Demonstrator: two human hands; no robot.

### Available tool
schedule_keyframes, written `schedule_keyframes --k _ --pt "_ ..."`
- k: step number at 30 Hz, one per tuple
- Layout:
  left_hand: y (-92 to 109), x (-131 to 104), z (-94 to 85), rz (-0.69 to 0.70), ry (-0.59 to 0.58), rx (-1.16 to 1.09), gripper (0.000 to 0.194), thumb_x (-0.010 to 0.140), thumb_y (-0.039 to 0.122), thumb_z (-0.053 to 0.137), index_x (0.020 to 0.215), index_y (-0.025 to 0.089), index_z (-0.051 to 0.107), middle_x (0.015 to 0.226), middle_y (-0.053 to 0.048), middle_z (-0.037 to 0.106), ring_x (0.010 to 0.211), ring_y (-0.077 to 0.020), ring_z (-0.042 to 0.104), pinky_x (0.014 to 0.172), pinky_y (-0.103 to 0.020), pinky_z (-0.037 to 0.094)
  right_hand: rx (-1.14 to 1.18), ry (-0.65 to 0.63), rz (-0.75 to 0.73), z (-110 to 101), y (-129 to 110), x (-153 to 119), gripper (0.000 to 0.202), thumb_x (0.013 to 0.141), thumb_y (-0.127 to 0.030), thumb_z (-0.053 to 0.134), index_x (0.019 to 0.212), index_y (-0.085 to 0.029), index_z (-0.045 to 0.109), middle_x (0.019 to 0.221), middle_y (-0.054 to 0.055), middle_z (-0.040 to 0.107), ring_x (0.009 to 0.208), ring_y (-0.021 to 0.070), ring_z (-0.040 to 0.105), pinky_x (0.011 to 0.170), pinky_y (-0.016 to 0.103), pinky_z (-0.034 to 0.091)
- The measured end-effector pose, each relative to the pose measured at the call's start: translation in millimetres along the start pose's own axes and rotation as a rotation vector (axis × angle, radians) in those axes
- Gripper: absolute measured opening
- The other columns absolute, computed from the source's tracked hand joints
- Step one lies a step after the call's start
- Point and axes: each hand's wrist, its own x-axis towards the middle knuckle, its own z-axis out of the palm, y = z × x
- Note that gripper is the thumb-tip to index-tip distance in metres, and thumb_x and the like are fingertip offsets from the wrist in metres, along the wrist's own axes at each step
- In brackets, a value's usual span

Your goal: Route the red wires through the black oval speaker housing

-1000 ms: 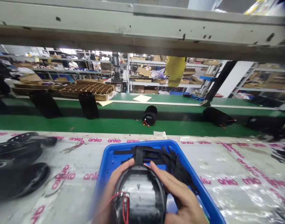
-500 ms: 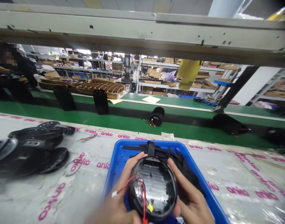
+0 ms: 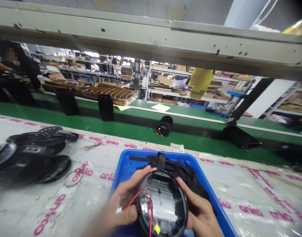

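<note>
Between both hands is a black round housing (image 3: 165,200), its glossy recessed end facing me. A black strap loop (image 3: 161,161) stands up at its far edge. Red wires (image 3: 148,205) with a white plug and a yellow tab hang over its left part. My left hand (image 3: 127,200) closes on the left side, thumb near the white plug. My right hand (image 3: 199,207) grips the right side, with its lower fingers partly hidden. Beneath them sits a blue tray (image 3: 123,164) holding several black straps (image 3: 190,169).
Black moulded parts (image 3: 37,154) lie at left on the plastic-covered table (image 3: 86,204). Beyond it, a green conveyor belt (image 3: 133,128) carries several black cylinders, one being a wired cylinder (image 3: 165,125). A pale beam (image 3: 141,36) crosses overhead. A person (image 3: 14,65) is at far left.
My left hand has shifted its grip, and its thumb now lies against the housing's left side. The housing sits slightly lower in view. The camera has tilted a little.
</note>
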Motion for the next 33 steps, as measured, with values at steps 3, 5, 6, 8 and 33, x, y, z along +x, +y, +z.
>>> schedule_keyframes --k 3,5,6,8,33 --pt "-3 0 -4.2 0.032 -0.048 0.002 0.054 0.082 0.044 0.069 0.135 0.041 0.057 0.147 0.002 0.055 0.138 -0.0255 0.048 0.114 -0.030 0.037 0.032 0.003 0.036 -2 4 -3 0.057 0.063 -0.063 0.086 0.116 -0.050 0.068 0.130 -0.007 0.065 0.128 0.0269 0.057 0.113 0.035 0.038" --pt "-4 -1 -5.2 0.040 -0.063 0.000 0.054 0.084 0.043 0.067 0.137 0.041 0.055 0.149 0.006 0.053 0.138 -0.0205 0.048 0.110 -0.021 0.039 0.063 -0.027 0.050 -7 1 -5 0.058 0.066 -0.061 0.085 0.120 -0.050 0.067 0.132 -0.007 0.065 0.130 0.0265 0.056 0.113 0.037 0.038" --pt "-3 -2 -4.7 0.042 -0.065 0.005 0.053 0.086 0.042 0.065 0.138 0.041 0.054 0.149 0.008 0.052 0.139 -0.0178 0.047 0.109 -0.017 0.039 0.059 -0.063 0.033 -10 -2 -7 0.058 0.069 -0.061 0.084 0.123 -0.050 0.066 0.136 -0.007 0.063 0.132 0.0263 0.054 0.113 0.037 0.038" --pt "2 -5 -1.2 0.037 -0.068 0.037 0.049 0.090 0.038 0.061 0.139 0.042 0.052 0.150 0.010 0.051 0.139 -0.0130 0.045 0.106 -0.011 0.038 -0.041 -0.140 -0.045 -18 -15 -8 0.061 0.073 -0.065 0.079 0.129 -0.047 0.063 0.147 -0.005 0.054 0.139 0.0272 0.045 0.115 0.039 0.034" --pt "0 -15 13.0 -0.020 0.048 -0.075 0.060 0.087 0.041 0.068 0.142 0.030 0.047 0.158 -0.003 0.041 0.144 -0.0213 0.040 0.118 -0.033 0.036 -1.453 -0.773 -0.620 7 -96 45 0.061 0.100 -0.068 0.020 0.149 -0.034 0.032 0.163 -0.014 0.023 0.149 0.0104 0.024 0.118 0.023 0.021"
